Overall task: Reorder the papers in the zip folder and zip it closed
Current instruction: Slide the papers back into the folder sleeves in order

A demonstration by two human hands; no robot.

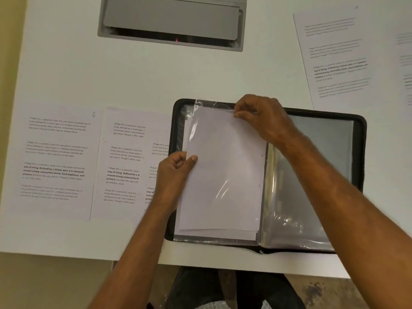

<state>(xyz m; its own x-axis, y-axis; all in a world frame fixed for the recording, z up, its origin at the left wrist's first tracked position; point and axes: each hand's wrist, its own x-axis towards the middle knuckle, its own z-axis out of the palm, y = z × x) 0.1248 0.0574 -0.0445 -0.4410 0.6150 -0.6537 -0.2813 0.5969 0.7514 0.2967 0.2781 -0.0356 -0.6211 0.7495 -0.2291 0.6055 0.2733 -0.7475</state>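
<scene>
1. The zip folder (347,139) lies open on the white table (133,81), toward 4 o'clock of the view, its zip fully undone.
2. On its left half a blank-faced sheet (225,170) sits partly inside a clear plastic sleeve (200,105), over a small stack of other sleeves.
3. The left hand (176,168) pinches the sheet's 9 o'clock edge between thumb and curled fingers.
4. The right hand (260,117) pinches the top edge at 12 o'clock, apparently holding the sleeve mouth; whether it grips film, paper or both I cannot tell.
5. Printed pages (120,161) lie spread at 9 o'clock, one marked 6, overlapping each other; another printed page (334,61) lies at 2 o'clock, well apart.
6. Risks, as I judge them:
   - the sheet could catch on the film and crease if pushed at an angle;
   - the thin sleeve mouth could tear or fold under the pinch;
   - the overlapping loose pages could be taken in the wrong order;
   - any corner poking past the cover could jam the zip later.
</scene>
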